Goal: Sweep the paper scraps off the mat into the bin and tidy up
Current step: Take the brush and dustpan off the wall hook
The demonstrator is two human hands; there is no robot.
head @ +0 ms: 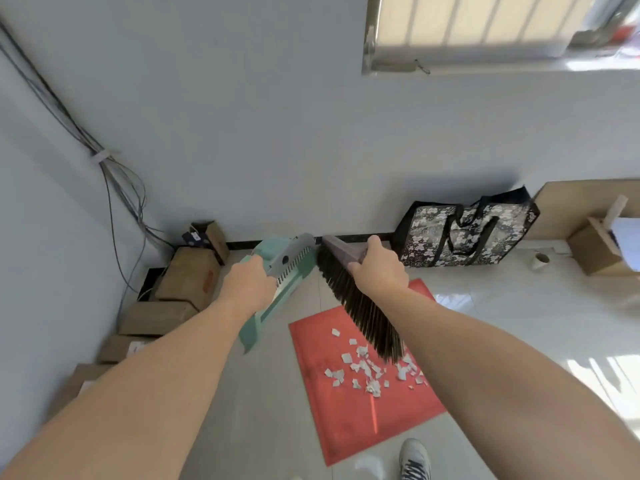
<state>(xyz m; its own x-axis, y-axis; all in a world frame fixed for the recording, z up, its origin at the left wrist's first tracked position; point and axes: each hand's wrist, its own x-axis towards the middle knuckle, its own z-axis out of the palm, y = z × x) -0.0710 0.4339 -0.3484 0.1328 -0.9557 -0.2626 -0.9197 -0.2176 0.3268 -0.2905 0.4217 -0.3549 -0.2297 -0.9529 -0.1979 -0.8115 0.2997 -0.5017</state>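
Note:
A red mat (pixel 349 420) lies on the tiled floor with several white paper scraps (pixel 367 370) scattered across its middle. My right hand (pixel 379 270) grips the head of a dark-bristled broom (pixel 360 306), which is lifted and tilted, its bristle tips just above the scraps. My left hand (pixel 247 284) holds a teal dustpan (pixel 277 299) with a grey comb edge, raised in the air to the left of the broom and clear of the mat. No bin is in view.
Several cardboard boxes (pixel 187 282) line the left wall under hanging cables. A black floral bag (pixel 464 233) leans on the far wall. A wooden box (pixel 602 251) and a tape roll (pixel 540 260) sit at right. My shoe (pixel 414 459) is near the mat's front edge.

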